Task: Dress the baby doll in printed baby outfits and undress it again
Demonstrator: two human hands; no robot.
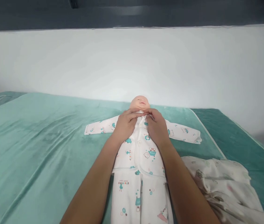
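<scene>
A baby doll (140, 101) lies on its back, dressed in a white printed baby shirt (143, 146) with its sleeves spread out to both sides. White printed baby pants (128, 194) cover its lower part. At the doll's neck, my left hand (126, 123) is closed on the shirt collar, fingers reaching toward the middle. My right hand (155, 124) pinches the other side of that collar. The fingertips of both hands nearly meet just under the doll's chin. Below the hands, the shirt front hangs together down to its hem. What lies under my fingers is hidden.
A green sheet (48, 149) with some folds covers the bed. At the lower right, a crumpled pale printed cloth (229, 183) lies beside my right forearm. A white wall (127, 62) rises behind the doll's head, with a dark band (132, 14) above it.
</scene>
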